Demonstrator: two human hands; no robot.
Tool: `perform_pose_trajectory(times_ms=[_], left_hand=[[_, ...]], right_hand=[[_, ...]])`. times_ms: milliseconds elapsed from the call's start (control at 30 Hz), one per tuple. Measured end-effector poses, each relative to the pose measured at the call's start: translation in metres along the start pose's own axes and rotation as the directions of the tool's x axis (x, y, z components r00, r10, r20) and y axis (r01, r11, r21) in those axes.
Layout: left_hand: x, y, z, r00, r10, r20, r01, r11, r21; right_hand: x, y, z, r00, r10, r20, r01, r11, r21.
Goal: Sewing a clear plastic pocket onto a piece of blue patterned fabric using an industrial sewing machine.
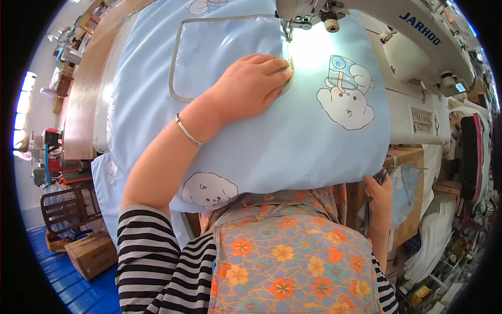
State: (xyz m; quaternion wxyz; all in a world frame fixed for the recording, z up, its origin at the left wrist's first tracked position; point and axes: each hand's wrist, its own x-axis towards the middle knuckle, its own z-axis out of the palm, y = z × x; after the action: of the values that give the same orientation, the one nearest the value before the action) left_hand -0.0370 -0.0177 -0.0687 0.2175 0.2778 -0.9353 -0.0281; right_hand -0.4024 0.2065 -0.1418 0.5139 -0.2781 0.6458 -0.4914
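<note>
Light blue fabric printed with white cartoon animals is spread under the sewing machine head. A clear panel with grey edging is set into it, and its right edge runs up to the needle area. My left hand lies palm down on the panel's lower right corner, fingers stretched out and close together, just below the presser foot. At the fabric's lower right edge, my right hand is closed around something dark and partly hidden; its kind is unclear.
A cardboard box stands below the machine bed at the right, with blue printed pieces hanging beside it. White cloth is heaped further right. At the left are a brown chair and another carton on a blue floor.
</note>
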Motion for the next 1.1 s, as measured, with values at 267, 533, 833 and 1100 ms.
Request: perform_pose_trajectory(times_ms=[267, 533, 833, 1100], left_hand=[[0.01, -0.02, 0.007, 1.0, -0.001, -0.022, 0.002, 1.0, 0.024], [0.021, -0.04, 0.012, 0.996, 0.002, -0.087, 0.005, 0.996, 0.086], [0.026, -0.053, 0.011, 0.996, -0.094, -0.001, 0.094, 0.995, 0.042], [0.027, -0.054, 0.008, 0.995, -0.093, 0.037, 0.091, 0.994, 0.056]], right_hand=[[0.011, 0.043, -0.003, 0.995, 0.082, 0.047, -0.089, 0.984, 0.153], [0.015, 0.084, 0.016, 0.962, 0.173, 0.211, -0.266, 0.768, 0.582], [0.004, 0.078, 0.034, 0.959, 0.192, 0.209, -0.281, 0.547, 0.789], [-0.026, 0.033, 0.075, 0.971, 0.222, -0.089, -0.137, 0.822, 0.552]])
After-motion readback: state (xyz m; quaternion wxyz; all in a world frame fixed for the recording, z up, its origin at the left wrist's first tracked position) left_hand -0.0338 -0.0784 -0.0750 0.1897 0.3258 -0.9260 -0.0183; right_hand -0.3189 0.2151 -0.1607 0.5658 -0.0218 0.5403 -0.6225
